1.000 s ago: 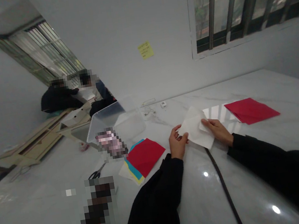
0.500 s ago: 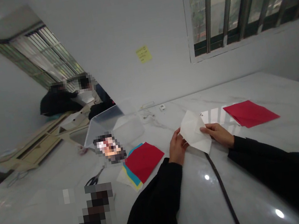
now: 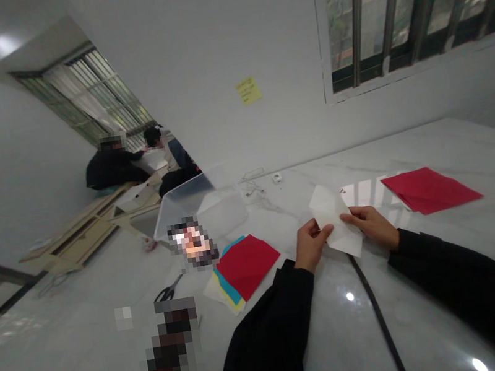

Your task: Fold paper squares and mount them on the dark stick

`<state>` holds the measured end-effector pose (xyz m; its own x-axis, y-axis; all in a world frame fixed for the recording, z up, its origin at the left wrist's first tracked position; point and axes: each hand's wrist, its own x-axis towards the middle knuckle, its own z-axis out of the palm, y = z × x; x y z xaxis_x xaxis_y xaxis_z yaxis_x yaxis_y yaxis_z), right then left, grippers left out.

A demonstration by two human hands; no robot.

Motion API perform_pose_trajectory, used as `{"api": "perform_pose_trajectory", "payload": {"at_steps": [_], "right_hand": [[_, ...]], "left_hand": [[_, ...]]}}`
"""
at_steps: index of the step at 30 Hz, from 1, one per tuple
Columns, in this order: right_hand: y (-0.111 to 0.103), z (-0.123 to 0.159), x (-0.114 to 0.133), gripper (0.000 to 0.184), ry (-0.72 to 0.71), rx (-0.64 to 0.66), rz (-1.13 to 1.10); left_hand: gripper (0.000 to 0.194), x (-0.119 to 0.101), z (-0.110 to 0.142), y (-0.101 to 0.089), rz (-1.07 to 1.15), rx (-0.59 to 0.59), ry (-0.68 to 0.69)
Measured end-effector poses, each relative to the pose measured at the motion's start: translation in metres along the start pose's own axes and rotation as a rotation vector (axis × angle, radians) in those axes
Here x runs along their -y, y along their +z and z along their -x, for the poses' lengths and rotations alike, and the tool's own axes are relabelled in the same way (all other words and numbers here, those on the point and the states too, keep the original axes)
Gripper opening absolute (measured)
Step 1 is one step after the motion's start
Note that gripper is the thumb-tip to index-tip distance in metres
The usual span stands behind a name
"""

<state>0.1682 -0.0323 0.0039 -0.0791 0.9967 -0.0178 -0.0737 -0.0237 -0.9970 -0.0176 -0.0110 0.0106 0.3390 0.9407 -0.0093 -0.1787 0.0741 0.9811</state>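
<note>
Two hands are working right now over the white marble table (image 3: 82, 362): the left hand (image 3: 312, 245) and the right hand (image 3: 372, 227) are both closed in a fingertip pinch on a layered white paper sheet (image 3: 336, 221), holding it out near the middle of the table. That sheet looks folded at least once, so it seems the one piece with work done on it so far. Left to the right, near the far edge, a flat pile of red paper (image 3: 431, 189) lies untouched. Over to the left, a red sheet on yellow and blue paper (image 3: 247, 266) lies flat, just beside black-handled scissors (image 3: 169, 291). A long dark strip (image 3: 380, 321) runs toward the near edge, just below the white sheet.
</note>
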Motion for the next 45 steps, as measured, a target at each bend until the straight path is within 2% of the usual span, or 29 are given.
{"api": "perform_pose_trajectory", "payload": {"at_steps": [5,8,17,31,45], "right_hand": [[-0.002,-0.001,-0.001,0.045,-0.044,-0.159,-0.014],[-0.002,0.001,0.002,0.044,-0.066,-0.195,0.039],[-0.003,0.002,-0.003,0.038,-0.089,-0.097,0.161],[-0.004,0.003,-0.006,0.039,-0.101,-0.079,0.168],[-0.004,0.003,-0.005,0.042,-0.098,-0.073,0.172]], "left_hand": [[0.049,0.004,-0.023,0.011,-0.023,0.031,-0.011],[0.049,0.008,-0.027,0.011,-0.019,0.016,-0.003],[0.047,0.016,-0.021,0.002,-0.158,-0.017,0.010],[0.040,0.012,-0.019,0.006,-0.258,-0.057,0.039],[0.039,0.013,-0.020,0.006,-0.253,-0.041,0.051]]}}
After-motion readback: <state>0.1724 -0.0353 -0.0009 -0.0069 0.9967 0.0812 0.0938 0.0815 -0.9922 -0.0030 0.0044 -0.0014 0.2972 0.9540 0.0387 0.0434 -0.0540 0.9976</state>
